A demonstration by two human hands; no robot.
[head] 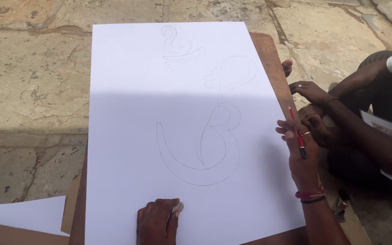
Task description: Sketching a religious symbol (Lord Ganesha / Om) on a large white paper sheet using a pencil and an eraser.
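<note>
Large white sheet (pixel 178 113) lies on a brown drawing board (pixel 268 63), covering nearly all of it; board rests on the stone floor (pixel 32 81). Left hand (pixel 156 221) sits at the sheet's near edge, pressing it flat, fingers curled around a small pale lump, likely an eraser (pixel 178 208). Right hand (pixel 301 156) is at the sheet's right edge, closed on a red pencil (pixel 297 131), tip pointing up and away, lifted off the paper.

Step in hand, as judged: a pause in sketching, pencil held off while the drawing is looked over. Any further line would need the pencil tip turned down onto the paper and the left hand steadying the sheet.

The sheet carries a faint pencil outline (pixel 209 136): one long sweeping curve with loops near the middle, plus a smaller curled motif (pixel 180 47) near the far edge. Lines thin, light, no shading. Far half of the sheet is sunlit, near half in shadow.

Another person's hands (pixel 311 93) rest just beyond the board's right edge. More paper (pixel 23 213) lies at the near left.
</note>
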